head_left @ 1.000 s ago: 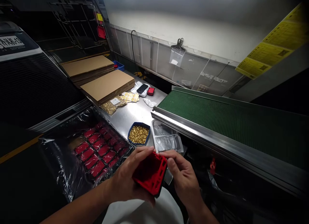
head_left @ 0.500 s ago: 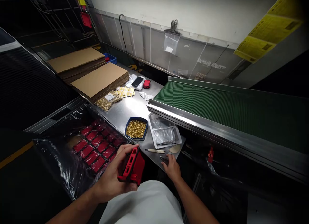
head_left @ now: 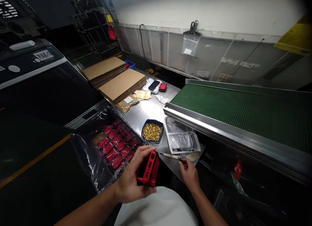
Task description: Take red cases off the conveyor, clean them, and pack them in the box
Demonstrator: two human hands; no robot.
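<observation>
Red plastic case [head_left: 149, 170] sat gripped in my left hand [head_left: 131, 180]; my right hand [head_left: 191, 174] pinched what I took for a small dark tool [head_left: 180, 159]. Ahead of both stood a blue tray [head_left: 154, 142].

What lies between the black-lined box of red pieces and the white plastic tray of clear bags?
A blue angular tray of small gold-coloured pieces lies between them, in the head view.

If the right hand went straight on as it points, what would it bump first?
The right hand would probably meet the slim cream tool, then the white tray, though depth is unclear.
</observation>
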